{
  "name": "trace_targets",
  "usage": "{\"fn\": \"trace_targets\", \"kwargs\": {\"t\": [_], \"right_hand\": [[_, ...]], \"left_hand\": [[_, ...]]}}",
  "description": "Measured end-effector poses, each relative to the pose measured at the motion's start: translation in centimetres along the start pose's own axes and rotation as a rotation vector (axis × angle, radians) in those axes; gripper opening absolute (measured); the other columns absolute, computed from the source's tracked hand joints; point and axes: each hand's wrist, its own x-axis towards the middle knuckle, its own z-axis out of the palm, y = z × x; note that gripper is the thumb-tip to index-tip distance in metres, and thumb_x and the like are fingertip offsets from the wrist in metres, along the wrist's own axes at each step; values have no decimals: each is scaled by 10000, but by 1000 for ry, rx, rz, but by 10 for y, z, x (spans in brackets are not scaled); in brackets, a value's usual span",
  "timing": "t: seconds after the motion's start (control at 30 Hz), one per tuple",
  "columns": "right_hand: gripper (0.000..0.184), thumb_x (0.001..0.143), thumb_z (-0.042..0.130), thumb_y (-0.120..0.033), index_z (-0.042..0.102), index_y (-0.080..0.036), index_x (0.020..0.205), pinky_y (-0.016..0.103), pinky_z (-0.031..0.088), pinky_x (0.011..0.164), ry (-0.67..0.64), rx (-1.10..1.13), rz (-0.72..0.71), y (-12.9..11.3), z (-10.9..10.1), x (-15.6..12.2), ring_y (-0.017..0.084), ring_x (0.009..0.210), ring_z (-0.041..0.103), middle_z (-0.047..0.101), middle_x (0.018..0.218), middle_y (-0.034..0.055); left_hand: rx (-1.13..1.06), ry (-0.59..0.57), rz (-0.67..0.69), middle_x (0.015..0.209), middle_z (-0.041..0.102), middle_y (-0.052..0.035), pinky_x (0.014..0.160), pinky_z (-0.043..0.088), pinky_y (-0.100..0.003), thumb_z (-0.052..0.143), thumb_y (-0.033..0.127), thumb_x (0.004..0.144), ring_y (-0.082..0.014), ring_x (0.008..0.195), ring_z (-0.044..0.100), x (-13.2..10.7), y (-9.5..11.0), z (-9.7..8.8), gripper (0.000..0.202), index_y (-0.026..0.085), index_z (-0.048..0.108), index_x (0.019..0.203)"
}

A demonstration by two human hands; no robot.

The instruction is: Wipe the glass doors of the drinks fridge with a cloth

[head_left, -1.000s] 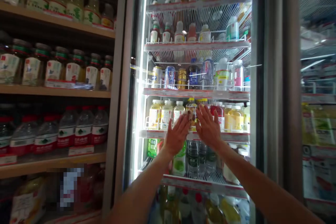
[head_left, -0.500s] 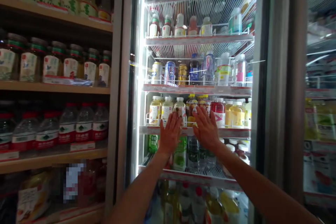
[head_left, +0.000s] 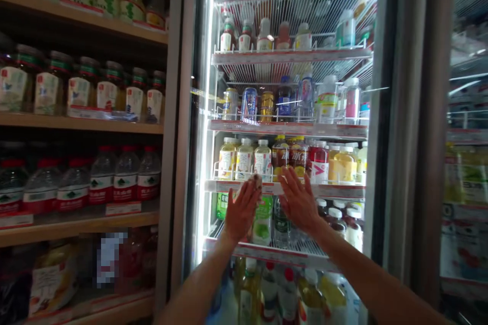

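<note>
The tall lit fridge's glass door is in front of the person, & drinks are seen thru it. Both hands are raised before its middle part, w/ a gap btw them; if they touch it, I can't tell. The L hand is flat, w/ fingers straight & close together, thumb apart & pointing up. At its fingertips is a small blotchy thing; what it is, & if it's held, I can't tell. The R hand is flat too, fingers straight & a little wide.

Behind the glass door, just above the hands: brown btls w/ yellow caps; to their left, white-capped btls; to their right, a red btl & yellow btls. One shelf higher behind the door: a blue can & a gold can. Lower behind it, next to the L hand, is a green btl, partly hidden.

Left of the glass door are wooden shelves, w/ dark-capped btls & red-label water btls. Right of it, another fridge is blurred.
</note>
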Motion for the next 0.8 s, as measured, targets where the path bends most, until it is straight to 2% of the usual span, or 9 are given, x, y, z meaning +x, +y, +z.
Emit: {"fn": "trace_targets", "kwargs": {"t": [0.07, 0.17, 0.23, 0.4, 0.47, 0.53, 0.63, 0.7, 0.8], "right_hand": [[662, 914, 373, -264, 30, -211, 1478, 482, 119, 1147, -7, -24, 44, 16, -8, -10, 210, 1416, 162, 281, 1504, 82], [658, 916, 376, -270, 35, -238, 1477, 481, 124, 1144, -6, -65, 129, 44, -21, -31, 216, 1411, 184, 253, 1516, 71], [658, 917, 374, -270, 29, -245, 1477, 485, 137, 1138, -7, -82, 161, 52, -26, -43, 222, 1406, 200, 258, 1514, 70], [671, 913, 379, -263, 18, -229, 1478, 485, 172, 1127, -53, -90, 169, 40, -24, -48, 228, 1401, 217, 275, 1507, 82], [671, 913, 380, -264, 19, -232, 1478, 489, 173, 1126, -41, -97, 186, 44, -26, -48, 229, 1399, 223, 276, 1507, 80], [662, 912, 377, -265, 34, -243, 1477, 495, 171, 1124, -6, -117, 221, 59, -32, -52, 231, 1397, 231, 274, 1509, 74], [643, 910, 377, -274, 75, -244, 1477, 512, 171, 1117, 43, -168, 287, 88, -44, -64, 246, 1389, 250, 274, 1508, 87], [637, 911, 376, -276, 87, -234, 1477, 516, 174, 1113, 55, -194, 304, 97, -49, -71, 251, 1384, 262, 292, 1498, 101], [636, 913, 362, -269, 75, -221, 1479, 502, 185, 1113, 32, -183, 285, 91, -49, -73, 245, 1386, 260, 306, 1492, 107]], "left_hand": [[44, -5, -84, 1411, 407, -119, 1147, 55, -472, 370, 228, 921, -194, 1365, 286, -20, -24, -7, 510, 245, 279, 1423], [165, 53, -404, 1449, 328, -161, 1117, 109, -549, 352, 211, 926, -242, 1364, 284, -40, -59, -15, 551, 237, 182, 1449], [189, 105, -528, 1470, 269, -182, 1106, 146, -558, 361, 224, 925, -258, 1376, 249, -35, -58, -14, 570, 217, 152, 1455], [13, 97, -153, 1447, 348, -113, 1153, 83, -442, 419, 238, 911, -177, 1396, 181, 6, 11, 3, 587, 243, 185, 1449], [-41, 66, -47, 1418, 408, -85, 1158, 60, -433, 415, 251, 914, -161, 1386, 219, 15, 21, 5, 574, 269, 196, 1444], [-30, 80, -87, 1421, 404, -92, 1155, 60, -451, 392, 243, 922, -165, 1378, 246, 19, 10, 4, 563, 275, 186, 1446], [26, 180, -385, 1468, 310, -130, 1136, 84, -518, 363, 260, 932, -207, 1389, 226, 30, -18, 3, 553, 243, 173, 1451], [16, 200, -499, 1491, 251, -143, 1126, 93, -545, 359, 278, 931, -234, 1398, 195, 42, -16, 6, 544, 220, 197, 1447], [-63, 106, -231, 1489, 267, -114, 1142, 79, -509, 379, 235, 914, -213, 1406, 163, 58, 26, 12, 542, 225, 237, 1437]]}}
